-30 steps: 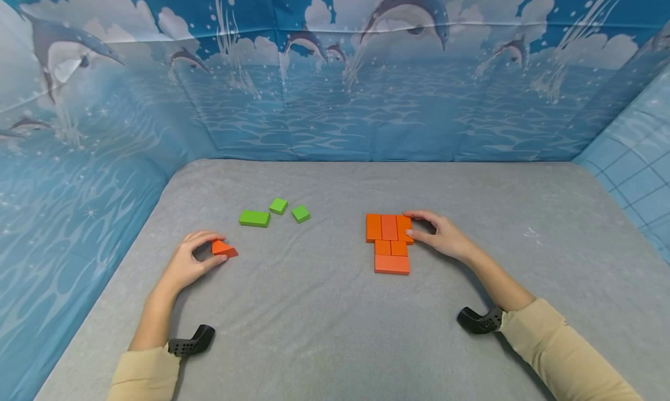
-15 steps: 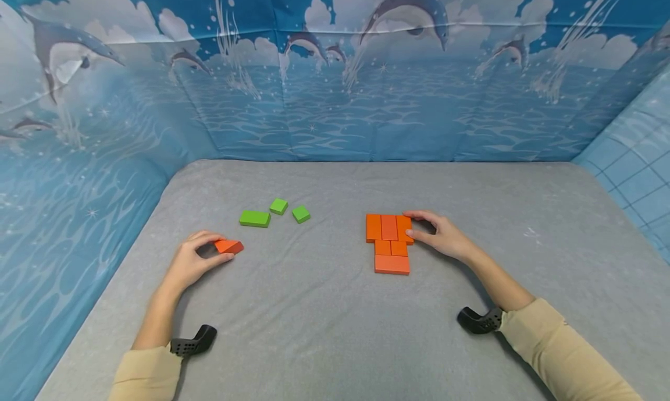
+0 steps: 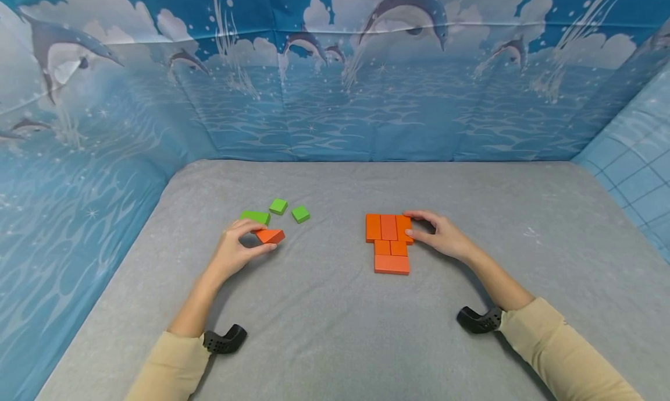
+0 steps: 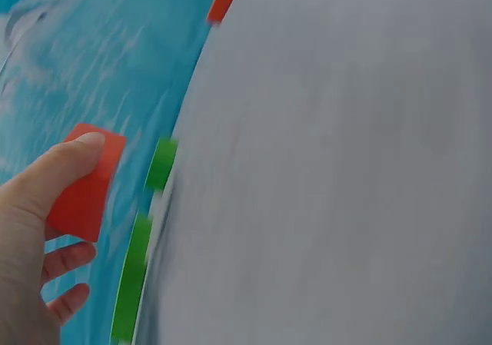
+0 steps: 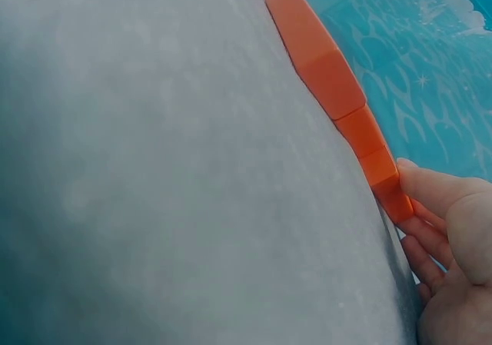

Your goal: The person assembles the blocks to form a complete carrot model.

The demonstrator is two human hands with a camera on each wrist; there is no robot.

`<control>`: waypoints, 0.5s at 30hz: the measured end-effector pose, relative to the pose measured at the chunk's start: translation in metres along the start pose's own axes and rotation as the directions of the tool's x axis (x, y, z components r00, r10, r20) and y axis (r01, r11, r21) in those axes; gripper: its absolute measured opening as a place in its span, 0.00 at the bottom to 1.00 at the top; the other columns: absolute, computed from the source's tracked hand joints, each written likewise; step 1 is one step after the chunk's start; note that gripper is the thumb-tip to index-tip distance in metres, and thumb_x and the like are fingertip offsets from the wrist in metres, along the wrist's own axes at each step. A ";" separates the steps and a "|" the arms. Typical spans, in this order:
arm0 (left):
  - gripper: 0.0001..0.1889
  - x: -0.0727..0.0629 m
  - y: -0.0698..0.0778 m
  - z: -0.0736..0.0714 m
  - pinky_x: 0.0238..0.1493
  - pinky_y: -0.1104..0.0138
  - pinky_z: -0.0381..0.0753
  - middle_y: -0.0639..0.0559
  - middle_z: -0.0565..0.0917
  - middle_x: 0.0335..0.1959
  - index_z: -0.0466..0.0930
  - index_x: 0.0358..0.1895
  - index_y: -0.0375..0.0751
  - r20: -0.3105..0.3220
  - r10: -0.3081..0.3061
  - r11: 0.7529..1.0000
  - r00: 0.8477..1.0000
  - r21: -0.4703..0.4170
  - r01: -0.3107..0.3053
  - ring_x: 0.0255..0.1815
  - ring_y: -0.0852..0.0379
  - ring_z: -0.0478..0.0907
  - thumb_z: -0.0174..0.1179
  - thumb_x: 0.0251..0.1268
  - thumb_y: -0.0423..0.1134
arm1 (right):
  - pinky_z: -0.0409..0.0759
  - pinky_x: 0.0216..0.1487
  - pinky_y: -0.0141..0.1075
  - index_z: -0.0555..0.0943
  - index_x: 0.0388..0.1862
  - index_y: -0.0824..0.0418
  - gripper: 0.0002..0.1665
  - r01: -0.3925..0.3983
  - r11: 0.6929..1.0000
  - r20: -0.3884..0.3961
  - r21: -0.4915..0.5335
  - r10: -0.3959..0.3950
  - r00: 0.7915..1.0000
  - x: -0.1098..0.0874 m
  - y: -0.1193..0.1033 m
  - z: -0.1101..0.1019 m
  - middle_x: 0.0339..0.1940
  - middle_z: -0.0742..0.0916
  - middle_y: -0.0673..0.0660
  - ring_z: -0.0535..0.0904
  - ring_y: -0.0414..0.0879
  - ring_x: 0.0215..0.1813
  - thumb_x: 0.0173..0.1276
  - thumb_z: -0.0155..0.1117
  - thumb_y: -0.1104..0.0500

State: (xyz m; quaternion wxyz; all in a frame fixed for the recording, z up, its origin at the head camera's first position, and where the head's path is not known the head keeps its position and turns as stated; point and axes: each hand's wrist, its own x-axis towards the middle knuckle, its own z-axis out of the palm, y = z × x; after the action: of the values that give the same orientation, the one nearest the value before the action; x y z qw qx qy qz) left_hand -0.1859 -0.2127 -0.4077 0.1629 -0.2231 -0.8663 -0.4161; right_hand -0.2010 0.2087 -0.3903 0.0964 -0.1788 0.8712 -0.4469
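In the head view my left hand (image 3: 237,253) pinches an orange triangular block (image 3: 270,236) between thumb and fingers, just in front of the green rectangular block (image 3: 255,217). The left wrist view shows the thumb across the orange block's face (image 4: 91,187). My right hand (image 3: 441,236) grips the rightmost orange block (image 3: 403,226) of a flat T-shaped group, its index finger at the far corner and its thumb at the near corner. That group consists of several orange blocks (image 3: 389,227) laid edge to edge, with a wide block (image 3: 391,264) nearest me.
Two small green blocks, one farther back (image 3: 278,206) and one to its right (image 3: 300,214), lie by the green rectangular block on a grey cloth surface (image 3: 335,308). Blue dolphin-print fabric (image 3: 335,98) stands upright behind and at the sides.
My left hand has moved right and slightly away from me, carrying the orange triangular block, and now partly covers the green rectangular block. The right hand stays in place.
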 end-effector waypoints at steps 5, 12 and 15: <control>0.18 0.011 0.019 0.030 0.40 0.54 0.71 0.48 0.82 0.34 0.83 0.37 0.37 0.016 0.081 0.997 0.997 0.001 -0.081 0.35 0.55 0.73 0.74 0.38 0.37 | 0.52 0.64 0.56 0.68 0.63 0.65 0.28 0.006 1.000 -0.003 -0.002 -0.006 1.000 0.006 0.021 0.001 0.64 0.69 0.66 0.58 0.60 0.67 0.67 0.58 0.57; 0.18 0.021 0.050 0.073 0.43 0.57 0.70 0.51 0.82 0.33 0.83 0.34 0.40 0.036 0.202 0.979 0.979 0.008 -0.203 0.36 0.55 0.74 0.75 0.37 0.42 | 0.53 0.64 0.55 0.68 0.63 0.62 0.29 0.026 1.000 -0.002 0.012 -0.026 1.000 0.010 0.035 0.001 0.64 0.70 0.63 0.58 0.58 0.68 0.66 0.59 0.54; 0.18 0.022 0.065 0.090 0.45 0.58 0.71 0.52 0.82 0.33 0.83 0.34 0.42 0.066 0.218 0.975 0.974 0.029 -0.220 0.37 0.57 0.74 0.74 0.38 0.45 | 0.53 0.64 0.55 0.68 0.63 0.62 0.29 0.028 1.000 -0.001 0.012 -0.028 1.000 0.010 0.035 0.000 0.64 0.70 0.63 0.58 0.58 0.68 0.66 0.59 0.54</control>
State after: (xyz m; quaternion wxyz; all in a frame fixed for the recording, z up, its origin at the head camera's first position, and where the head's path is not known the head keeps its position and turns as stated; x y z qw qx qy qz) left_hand -0.1796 -0.0999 -0.4090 0.1846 -0.3274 -0.8484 -0.3728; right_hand -0.2180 0.2230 -0.4191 0.0907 -0.1901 0.8660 -0.4535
